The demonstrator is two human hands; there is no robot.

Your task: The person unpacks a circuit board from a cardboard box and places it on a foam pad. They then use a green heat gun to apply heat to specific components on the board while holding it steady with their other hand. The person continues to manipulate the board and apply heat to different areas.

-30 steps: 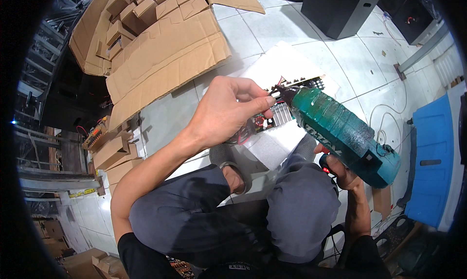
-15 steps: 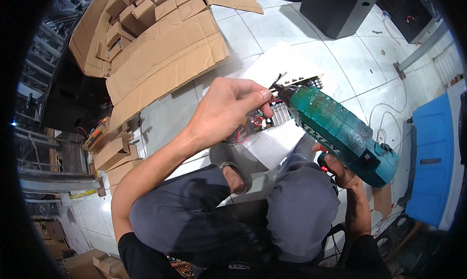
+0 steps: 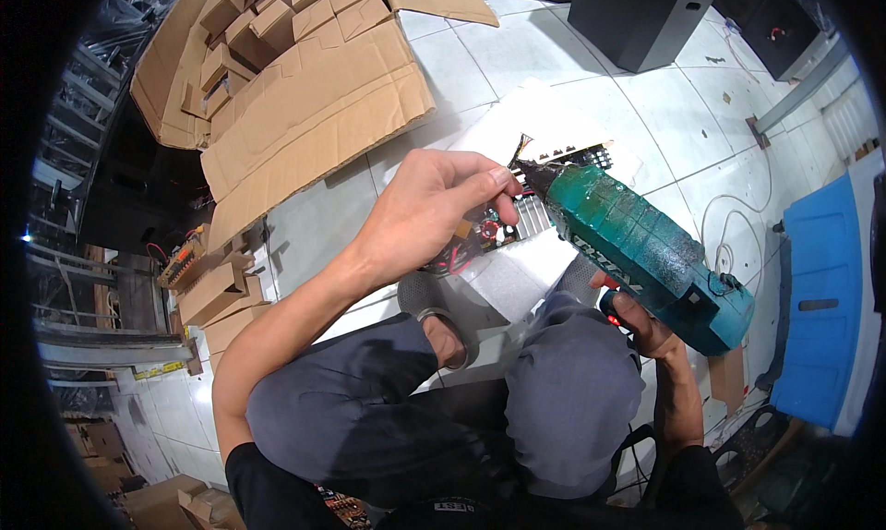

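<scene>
My right hand (image 3: 643, 325) grips the handle of a teal hot glue gun (image 3: 637, 234), its body stained and its dark nozzle pointing up and left. Beside the nozzle tip, my left hand (image 3: 420, 202) pinches thumb and forefinger together on a thin wire bundle (image 3: 523, 148), whose small end sticks up past the fingers. The fingertips almost meet the nozzle; I cannot tell whether they touch. Below both hands lies a circuit board (image 3: 531, 218) with a finned metal heat sink, partly hidden by the left fingers and the glue gun.
White foam sheets (image 3: 517, 285) lie under and in front of the board. A large open carton (image 3: 323, 114) of small boxes stands at the far left. Black cabinets (image 3: 637, 22) stand at the back, a blue plastic panel (image 3: 821, 299) at the right, and a loose white cable (image 3: 706, 221) near it.
The wire end beyond my left fingers has swung slightly and stands more upright. Both hands and the glue gun have barely moved.
</scene>
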